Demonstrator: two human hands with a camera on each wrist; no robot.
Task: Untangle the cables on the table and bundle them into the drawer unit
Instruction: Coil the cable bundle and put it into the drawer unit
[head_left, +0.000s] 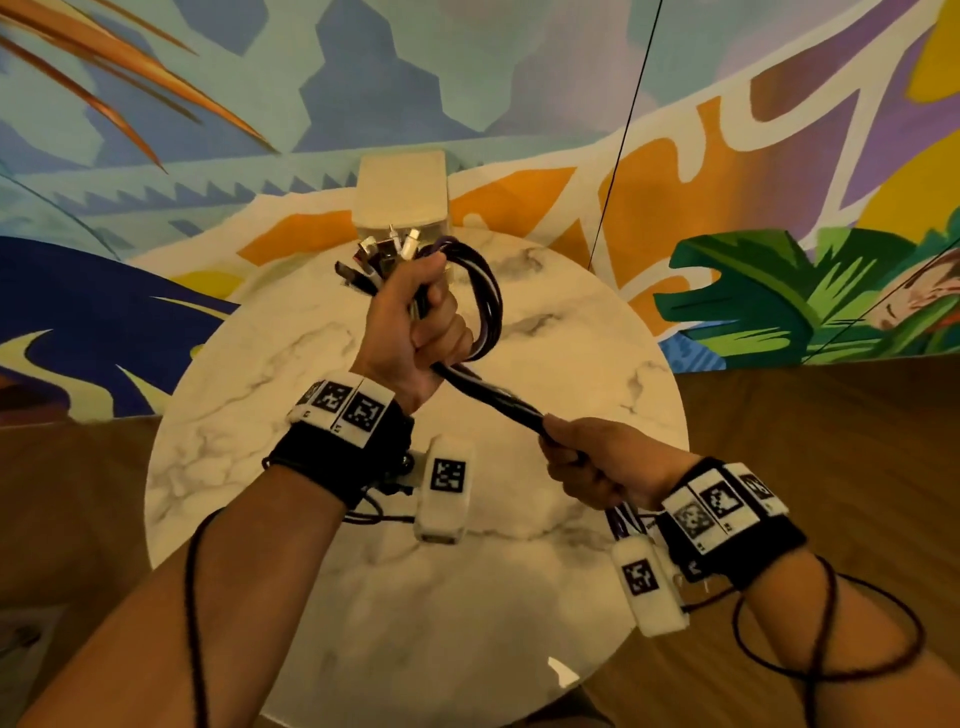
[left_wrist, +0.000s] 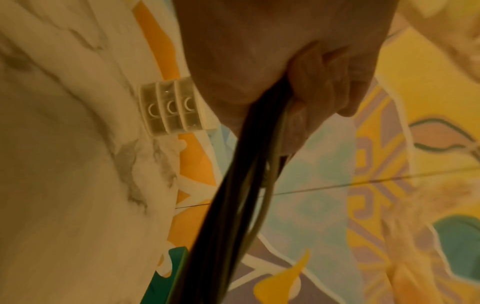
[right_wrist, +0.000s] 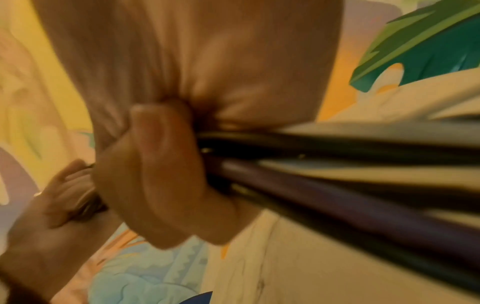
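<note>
A bundle of black, purple and white cables (head_left: 488, 397) is held up over the round marble table (head_left: 291, 364). My left hand (head_left: 421, 317) grips the bundle near its plug ends (head_left: 384, 254), which fan out above the fist, with a loop of cable (head_left: 491, 296) curling to its right. My right hand (head_left: 597, 462) grips the same bundle lower down, nearer to me. The cables (left_wrist: 233, 195) run out of the left fist, and thick strands (right_wrist: 337, 185) pass through the right fist. The small translucent drawer unit (head_left: 400, 192) stands at the table's far edge, its three drawer fronts (left_wrist: 170, 108) closed.
A colourful mural wall (head_left: 727, 182) rises right behind the table. A thin black cord (head_left: 621, 140) hangs down in front of it on the right. Wooden floor (head_left: 831, 415) surrounds the table. Black sensor leads (head_left: 826, 644) trail from both wristbands.
</note>
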